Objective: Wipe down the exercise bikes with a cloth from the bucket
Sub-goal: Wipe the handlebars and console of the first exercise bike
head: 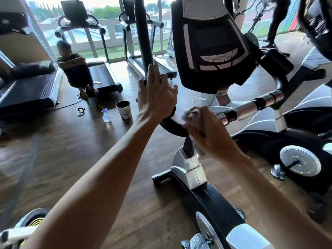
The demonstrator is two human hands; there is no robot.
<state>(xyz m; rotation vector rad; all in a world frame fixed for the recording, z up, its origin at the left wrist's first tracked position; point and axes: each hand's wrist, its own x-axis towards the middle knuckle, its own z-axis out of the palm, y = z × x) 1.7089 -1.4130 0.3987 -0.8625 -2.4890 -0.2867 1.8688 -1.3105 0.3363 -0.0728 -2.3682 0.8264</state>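
Note:
A black and silver exercise bike (213,56) stands right in front of me, its console above my hands. My left hand (156,94) grips the black left handlebar (170,125), fingers wrapped around the upright part. My right hand (206,133) is closed on a crumpled grey cloth (193,114) and presses it against the handlebar near the stem. The chrome grip section (251,106) of the right handlebar runs off to the right. A small dark bucket (124,109) with a pale body stands on the floor beyond my left arm.
A clear spray bottle (106,115) stands beside the bucket. A person sits crouched on a treadmill (102,76) at the back left; another treadmill (28,90) is further left. A second person stands at the far right. A second bike's flywheel (300,162) is to my right.

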